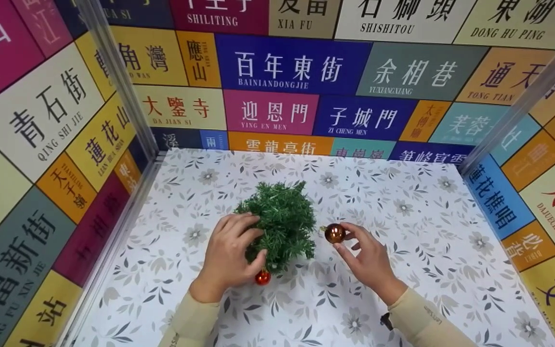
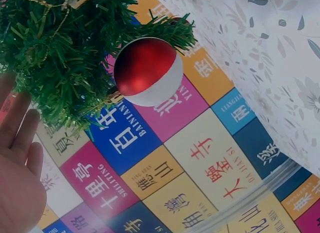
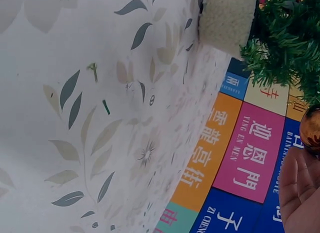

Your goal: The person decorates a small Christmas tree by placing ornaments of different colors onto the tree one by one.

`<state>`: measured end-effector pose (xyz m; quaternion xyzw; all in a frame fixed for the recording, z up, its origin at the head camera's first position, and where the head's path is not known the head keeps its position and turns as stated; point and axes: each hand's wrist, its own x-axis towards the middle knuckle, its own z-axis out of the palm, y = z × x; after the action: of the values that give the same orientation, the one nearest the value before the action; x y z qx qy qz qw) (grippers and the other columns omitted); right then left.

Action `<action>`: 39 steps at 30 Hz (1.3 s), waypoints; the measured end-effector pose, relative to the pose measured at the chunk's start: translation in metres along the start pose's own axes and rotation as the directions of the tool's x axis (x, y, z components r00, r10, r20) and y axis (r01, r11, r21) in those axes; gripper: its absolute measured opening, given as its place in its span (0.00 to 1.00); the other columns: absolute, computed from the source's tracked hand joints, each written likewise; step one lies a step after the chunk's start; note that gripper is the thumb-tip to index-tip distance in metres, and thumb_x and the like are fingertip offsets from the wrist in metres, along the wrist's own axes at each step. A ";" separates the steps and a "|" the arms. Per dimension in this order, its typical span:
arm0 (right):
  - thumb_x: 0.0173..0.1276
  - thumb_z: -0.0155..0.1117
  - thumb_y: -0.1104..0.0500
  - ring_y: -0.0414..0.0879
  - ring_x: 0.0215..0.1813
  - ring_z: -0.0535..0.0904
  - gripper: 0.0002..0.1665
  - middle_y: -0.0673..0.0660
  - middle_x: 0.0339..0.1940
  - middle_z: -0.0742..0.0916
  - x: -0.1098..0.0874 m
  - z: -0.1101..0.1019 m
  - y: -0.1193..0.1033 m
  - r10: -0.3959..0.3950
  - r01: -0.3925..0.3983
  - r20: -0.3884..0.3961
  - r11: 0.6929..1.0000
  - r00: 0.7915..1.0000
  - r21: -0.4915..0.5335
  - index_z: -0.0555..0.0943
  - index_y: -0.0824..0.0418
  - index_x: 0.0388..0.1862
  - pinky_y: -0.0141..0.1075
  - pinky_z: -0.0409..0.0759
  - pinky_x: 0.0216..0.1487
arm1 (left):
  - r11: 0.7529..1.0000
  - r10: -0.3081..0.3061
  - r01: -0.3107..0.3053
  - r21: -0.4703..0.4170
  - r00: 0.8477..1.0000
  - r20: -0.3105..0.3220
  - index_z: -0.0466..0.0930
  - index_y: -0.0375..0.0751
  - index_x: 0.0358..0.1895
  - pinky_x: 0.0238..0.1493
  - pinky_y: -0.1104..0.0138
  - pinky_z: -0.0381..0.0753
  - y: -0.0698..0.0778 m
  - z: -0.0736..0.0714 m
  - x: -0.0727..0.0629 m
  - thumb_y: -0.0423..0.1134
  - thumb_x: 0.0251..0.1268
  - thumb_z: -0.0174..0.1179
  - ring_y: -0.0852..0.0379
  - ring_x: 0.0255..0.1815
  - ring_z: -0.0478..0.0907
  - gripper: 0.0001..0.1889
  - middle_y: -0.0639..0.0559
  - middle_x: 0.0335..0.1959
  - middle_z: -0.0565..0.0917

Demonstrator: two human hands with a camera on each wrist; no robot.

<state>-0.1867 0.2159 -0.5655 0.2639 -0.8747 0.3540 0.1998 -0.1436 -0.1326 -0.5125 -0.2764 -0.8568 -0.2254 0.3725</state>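
A small green artificial Christmas tree (image 1: 282, 224) stands mid-table. My left hand (image 1: 231, 246) is at its left side, fingers extended against the branches, also seen in the left wrist view as a left hand (image 2: 22, 163) beside the greenery. Near that thumb hangs a red bauble (image 1: 263, 277); close up, the bauble (image 2: 148, 72) has a white lower part. To the right of the tree, my right hand (image 1: 369, 255) pinches a shiny brown-gold bauble (image 1: 335, 233) between thumb and fingers, its cap facing the branches. The right wrist view catches only part of this bauble (image 3: 311, 129) at its edge.
The tree's pale, rough base (image 3: 225, 23) sits on the white floral tabletop (image 1: 393, 308). Small green scraps (image 3: 106, 107) lie on it. Walls of colourful sign panels (image 1: 292, 65) enclose the table at the back and both sides.
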 end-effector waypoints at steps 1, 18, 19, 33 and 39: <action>0.65 0.72 0.55 0.40 0.49 0.80 0.33 0.44 0.57 0.82 -0.001 -0.001 -0.002 -0.004 0.004 -0.002 1.000 1.000 0.012 0.74 0.52 0.69 0.40 0.83 0.35 | 1.000 0.000 0.000 0.000 1.000 0.001 0.87 0.44 0.37 0.66 0.52 0.66 0.001 0.000 0.000 0.48 0.50 0.65 0.44 0.60 0.76 0.14 0.45 0.54 0.83; 0.59 0.77 0.59 0.40 0.47 0.80 0.34 0.44 0.55 0.83 -0.006 -0.012 -0.031 -0.133 0.139 -0.054 0.983 0.990 0.124 0.77 0.56 0.64 0.31 0.81 0.35 | 0.999 0.044 -0.044 -0.010 0.999 0.000 0.86 0.44 0.32 0.57 0.53 0.73 0.017 0.003 0.010 0.41 0.52 0.68 0.47 0.48 0.79 0.06 0.48 0.43 0.84; 0.59 0.77 0.59 0.41 0.47 0.80 0.34 0.44 0.56 0.83 -0.006 -0.012 -0.034 -0.140 0.146 -0.056 0.980 0.989 0.137 0.77 0.56 0.64 0.31 0.80 0.35 | 0.999 0.053 -0.053 -0.010 0.999 -0.005 0.86 0.45 0.32 0.56 0.54 0.74 0.018 0.004 0.011 0.41 0.51 0.68 0.47 0.47 0.79 0.06 0.49 0.42 0.84; 0.52 0.77 0.71 0.47 0.41 0.82 0.31 0.54 0.48 0.86 -0.010 -0.006 -0.080 -0.082 0.100 -0.069 0.941 0.994 0.323 0.80 0.64 0.58 0.42 0.81 0.29 | 0.995 0.097 -0.094 -0.036 0.990 0.102 0.87 0.47 0.35 0.61 0.57 0.71 0.042 0.016 0.020 0.54 0.54 0.69 0.53 0.45 0.79 0.15 0.54 0.39 0.83; 0.53 0.76 0.72 0.47 0.40 0.83 0.29 0.56 0.48 0.86 -0.004 -0.010 -0.101 -0.096 0.112 -0.060 0.920 0.994 0.376 0.80 0.68 0.56 0.41 0.81 0.28 | 0.993 0.114 -0.111 -0.035 0.988 0.101 0.87 0.46 0.35 0.60 0.57 0.72 0.045 0.021 0.020 0.53 0.53 0.71 0.53 0.44 0.79 0.15 0.54 0.38 0.83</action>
<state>-0.1204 0.1626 -0.5093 0.3364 -0.7704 0.5104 0.1813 -0.1371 -0.0808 -0.5022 -0.3409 -0.8545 -0.2019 0.3359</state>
